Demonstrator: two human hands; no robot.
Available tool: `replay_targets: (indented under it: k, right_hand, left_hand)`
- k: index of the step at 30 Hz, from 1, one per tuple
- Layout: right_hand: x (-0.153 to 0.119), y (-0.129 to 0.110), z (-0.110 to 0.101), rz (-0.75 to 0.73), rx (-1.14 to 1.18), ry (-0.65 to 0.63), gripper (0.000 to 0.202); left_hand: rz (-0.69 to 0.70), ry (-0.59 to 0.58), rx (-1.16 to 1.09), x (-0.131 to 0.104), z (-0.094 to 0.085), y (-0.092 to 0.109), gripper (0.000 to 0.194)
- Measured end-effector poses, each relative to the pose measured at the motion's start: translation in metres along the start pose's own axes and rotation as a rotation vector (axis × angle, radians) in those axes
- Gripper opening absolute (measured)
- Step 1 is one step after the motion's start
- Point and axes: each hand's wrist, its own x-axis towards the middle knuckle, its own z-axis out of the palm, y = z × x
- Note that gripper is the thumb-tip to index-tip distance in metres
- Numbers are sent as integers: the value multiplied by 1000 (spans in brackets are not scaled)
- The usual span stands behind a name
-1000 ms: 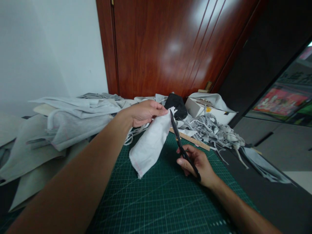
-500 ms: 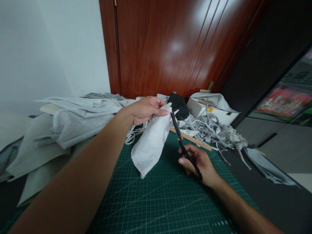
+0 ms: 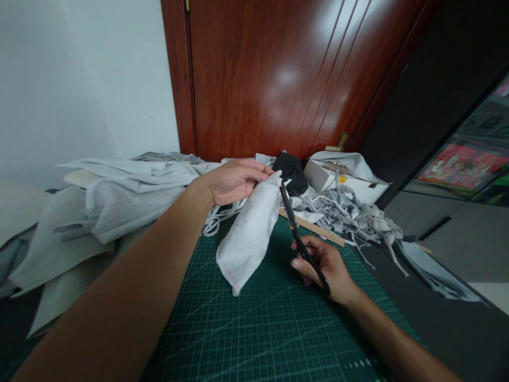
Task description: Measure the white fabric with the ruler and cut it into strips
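Observation:
A piece of white cloth (image 3: pixel 251 236) hangs from my left hand (image 3: pixel 238 180), its upper corner pinched between the fingers. Faint pink stitching runs along the cloth's lower edge. My right hand (image 3: pixel 324 268) is wrapped round the handles of black scissors (image 3: pixel 294 223). The blades point up and away, with their tips at the cloth's top right corner; whether they touch it I cannot tell. Beneath both hands lies a green cutting mat (image 3: pixel 254 334) with a printed grid.
Stacked grey-white fabric (image 3: pixel 131 204) fills the left side. A wooden ruler (image 3: pixel 314 228), a heap of fabric strips (image 3: pixel 353 215), a black cloth (image 3: pixel 290 172) and a white box (image 3: pixel 345 180) sit at the back right. Behind stands a brown door (image 3: pixel 270 79).
My left thumb has shifted behind the cloth's corner, and the cloth has swung slightly right and down. The right hand and scissors are almost where they were.

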Motion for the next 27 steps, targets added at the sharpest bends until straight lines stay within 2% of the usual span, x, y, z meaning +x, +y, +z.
replay_targets:
  k: [5,15,19,23,27]
  right_hand:
    - [0,1,0,-1,11,-11,53]
    - [1,2,1,1,23,-3,51]
    - [1,2,0,3,22,-12,52]
    - [1,3,0,-2,20,-25,53]
    - [1,4,-2,-7,33,-49,52]
  left_hand:
    - [2,63,79,-1,0,0,13]
    - [35,108,157,-3,-1,4,23]
    - [8,141,235,-1,2,5,15]
    - [31,219,242,0,7,6,18]
    - [53,229,229,0,11,8,22]
